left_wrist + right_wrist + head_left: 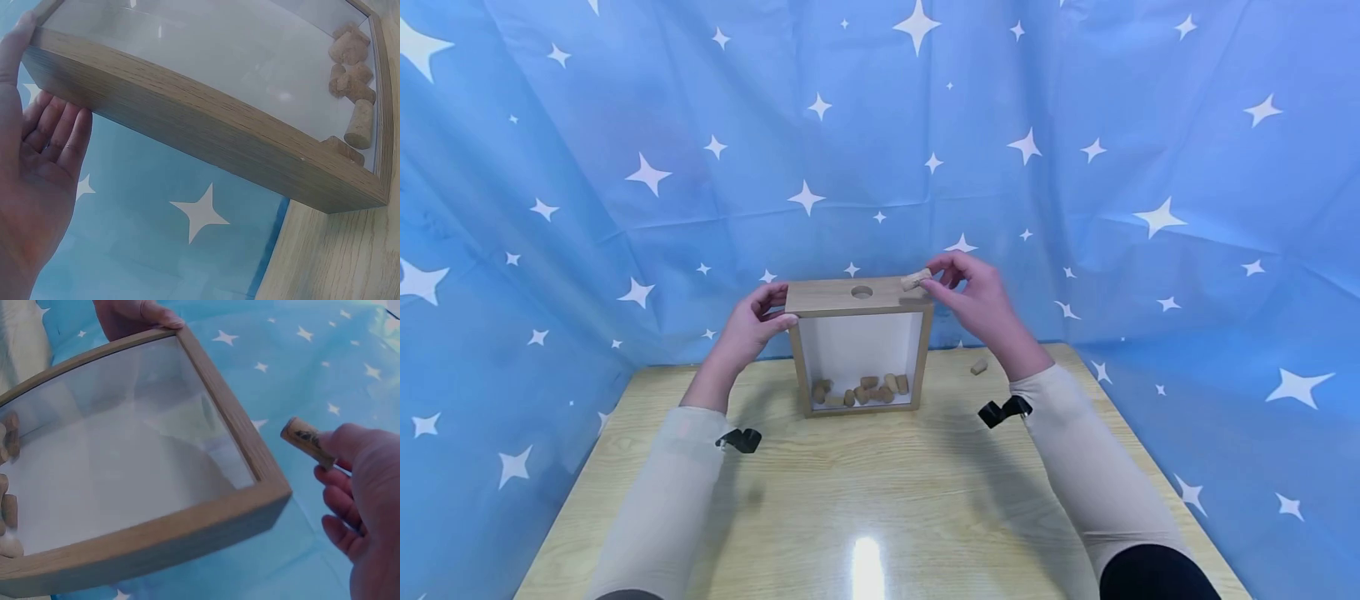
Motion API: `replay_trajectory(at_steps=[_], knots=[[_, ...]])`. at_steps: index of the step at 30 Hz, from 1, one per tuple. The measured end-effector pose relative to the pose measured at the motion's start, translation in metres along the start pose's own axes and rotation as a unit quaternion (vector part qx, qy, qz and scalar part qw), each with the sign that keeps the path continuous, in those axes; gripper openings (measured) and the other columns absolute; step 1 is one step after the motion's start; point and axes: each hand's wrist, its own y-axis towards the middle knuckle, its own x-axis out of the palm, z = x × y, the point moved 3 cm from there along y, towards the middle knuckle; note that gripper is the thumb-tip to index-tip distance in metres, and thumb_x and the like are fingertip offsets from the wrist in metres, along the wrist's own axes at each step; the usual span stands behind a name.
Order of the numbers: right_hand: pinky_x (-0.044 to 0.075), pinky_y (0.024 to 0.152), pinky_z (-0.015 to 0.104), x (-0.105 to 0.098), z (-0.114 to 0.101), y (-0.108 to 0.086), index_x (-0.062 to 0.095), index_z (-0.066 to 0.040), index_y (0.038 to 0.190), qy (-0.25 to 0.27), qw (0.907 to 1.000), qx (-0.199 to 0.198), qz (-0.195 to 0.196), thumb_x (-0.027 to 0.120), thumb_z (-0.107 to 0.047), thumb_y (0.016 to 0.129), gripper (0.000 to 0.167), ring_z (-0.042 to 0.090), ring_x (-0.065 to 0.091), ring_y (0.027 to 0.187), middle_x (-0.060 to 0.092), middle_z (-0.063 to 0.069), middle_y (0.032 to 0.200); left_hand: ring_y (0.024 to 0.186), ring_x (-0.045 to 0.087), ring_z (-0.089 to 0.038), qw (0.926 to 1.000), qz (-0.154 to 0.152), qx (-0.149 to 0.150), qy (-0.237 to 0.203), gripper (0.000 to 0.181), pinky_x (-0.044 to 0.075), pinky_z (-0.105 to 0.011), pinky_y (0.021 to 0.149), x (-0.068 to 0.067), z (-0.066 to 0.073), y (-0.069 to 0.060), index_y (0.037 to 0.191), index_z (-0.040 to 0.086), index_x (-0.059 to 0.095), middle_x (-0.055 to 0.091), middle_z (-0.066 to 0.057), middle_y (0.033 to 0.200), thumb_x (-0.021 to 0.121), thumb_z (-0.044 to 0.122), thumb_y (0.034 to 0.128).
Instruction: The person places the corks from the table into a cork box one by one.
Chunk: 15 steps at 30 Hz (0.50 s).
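Note:
A wooden shadow box (pixel 799 367) with a clear front and a round hole (pixel 862 292) in its top stands upright on the table. Several corks (pixel 868 393) lie along its bottom inside. My left hand (pixel 752 322) grips the box's upper left corner, thumb on the front and fingers round the side, as the left wrist view also shows. Between thumb and fingers my right hand (pixel 973 296) pinches a cork (pixel 915 279) near the top right of the box. In the right wrist view this cork (pixel 306 439) has a dark printed mark and is apart from the box frame.
One loose cork (pixel 979 367) lies on the light wooden table (pixel 820 483), right of the box near the back edge. Behind hangs a blue cloth (pixel 865 150) with white stars, which also runs down both sides.

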Motion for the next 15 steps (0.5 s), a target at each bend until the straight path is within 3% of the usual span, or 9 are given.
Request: replay_trajectory(at_steps=[8,15], knots=[[0.052,0.07,0.033,0.018,-0.007,0.017,0.078,-0.008,0.119,-0.01,0.9995,-0.019,-0.022,0.082,-0.016,0.103,0.018,0.019,0.063,0.086,0.07,0.005,0.095,0.144,0.054,-0.038,1.0,0.0,-0.001,0.002,0.067,0.048,-0.049,0.122,-0.001,-0.001,0.001,0.163,0.005,0.051,0.056,-0.02,0.153,0.081,0.017,0.1041],[0.055,0.077,0.038,0.029,-0.018,0.029,0.079,-0.008,0.123,-0.021,0.9972,-0.031,-0.065,0.079,-0.018,0.105,0.02,0.019,0.064,0.09,0.075,0.003,0.108,0.145,0.054,-0.039,1.0,0.001,-0.004,0.002,0.066,0.049,-0.049,0.121,0.001,0.001,0.0,0.162,0.005,0.052,0.057,-0.019,0.153,0.082,0.017,0.104]])
